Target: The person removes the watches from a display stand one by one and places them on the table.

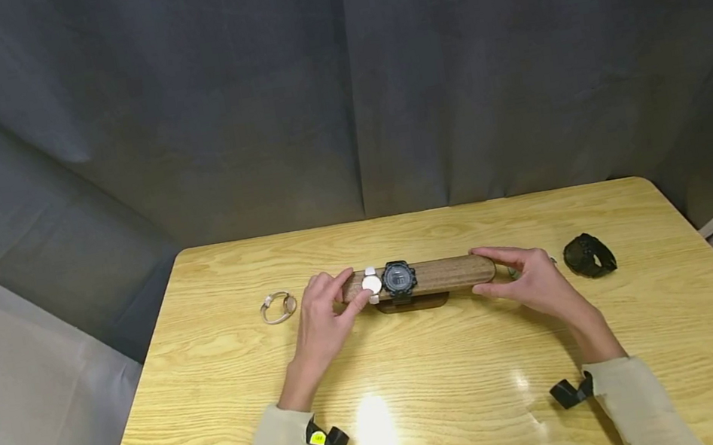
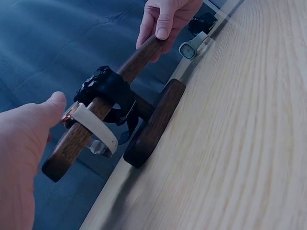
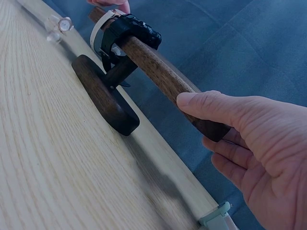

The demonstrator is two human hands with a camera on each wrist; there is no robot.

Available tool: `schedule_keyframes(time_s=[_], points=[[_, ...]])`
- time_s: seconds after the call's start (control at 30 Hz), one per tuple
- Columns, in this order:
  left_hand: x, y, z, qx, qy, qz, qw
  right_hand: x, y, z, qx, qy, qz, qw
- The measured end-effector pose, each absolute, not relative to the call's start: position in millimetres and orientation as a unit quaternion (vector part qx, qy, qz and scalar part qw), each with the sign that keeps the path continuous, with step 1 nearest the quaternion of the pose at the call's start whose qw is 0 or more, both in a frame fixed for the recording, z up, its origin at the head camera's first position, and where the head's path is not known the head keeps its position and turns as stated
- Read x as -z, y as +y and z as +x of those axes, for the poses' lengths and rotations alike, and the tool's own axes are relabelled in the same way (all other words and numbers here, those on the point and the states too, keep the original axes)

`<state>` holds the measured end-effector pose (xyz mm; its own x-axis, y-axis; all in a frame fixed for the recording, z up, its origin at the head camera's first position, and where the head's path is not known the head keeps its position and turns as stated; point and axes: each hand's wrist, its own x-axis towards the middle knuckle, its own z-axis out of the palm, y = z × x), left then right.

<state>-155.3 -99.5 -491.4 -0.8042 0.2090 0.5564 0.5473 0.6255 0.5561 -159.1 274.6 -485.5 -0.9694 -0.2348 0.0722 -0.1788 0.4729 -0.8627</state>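
A dark wooden watch stand [image 1: 446, 273] stands on the table, its rounded crossbar raised on a post over a flat oblong base [image 3: 105, 98]. Strapped round the bar, left of its middle, are a watch with a white strap [image 2: 96, 125] and, close beside it, a chunky black digital watch [image 1: 398, 278]. My left hand [image 1: 322, 318] is at the bar's left end, thumb against the white watch's face and index finger at the far side; its other fingers are mostly hidden. With thumb in front and fingers behind, my right hand [image 1: 532, 283] grips the bare right end.
On the table left of the stand lies a small pale watch [image 1: 290, 305] with its band looped. A pale green square watch [image 2: 187, 50] is by my right hand, with another black watch [image 1: 583, 257] farther right. Dark curtain [image 1: 353, 101] hangs behind the table's back edge.
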Motion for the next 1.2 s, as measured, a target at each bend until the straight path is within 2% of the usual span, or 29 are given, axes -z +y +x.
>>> schedule_keyframes(time_s=[1.2], points=[[496,-84,-148,0.339,-0.876,-0.215,0.266,485,274,-158,0.483,0.867,-0.119,0.026]])
